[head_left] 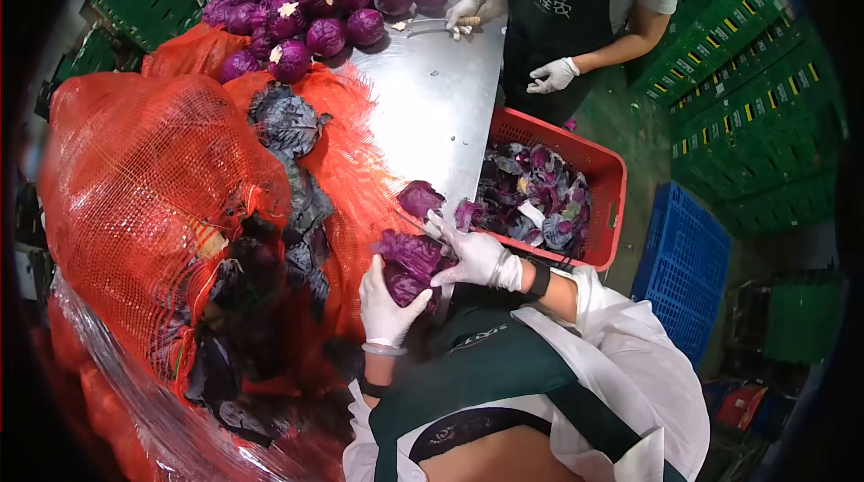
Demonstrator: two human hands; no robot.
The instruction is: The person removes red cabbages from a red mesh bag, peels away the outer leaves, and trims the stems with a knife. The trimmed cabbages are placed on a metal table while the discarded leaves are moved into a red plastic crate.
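Observation:
At the near edge of the metal table, a purple cabbage (409, 270) with loosened outer leaves is between my gloved hands. My left hand (387, 302) wraps round its left side. On its right side my right hand (472, 257) has curled fingers against the leaves, and a thin blade seems to stick out from them toward the upper left. Just above lies a loose purple leaf piece (419, 199). Right of my hands, a red crate (607, 203) holds leaf trimmings. A red mesh bag (135, 185) with dark leaves at its opening stands on the left.
Purple cabbages (326, 36) are heaped at the metal table's (432, 95) far end. Across it stands a co-worker in a dark apron (553, 14) and white gloves, a knife by one hand. A blue crate (684, 257) and stacked green crates (756, 113) are at the right.

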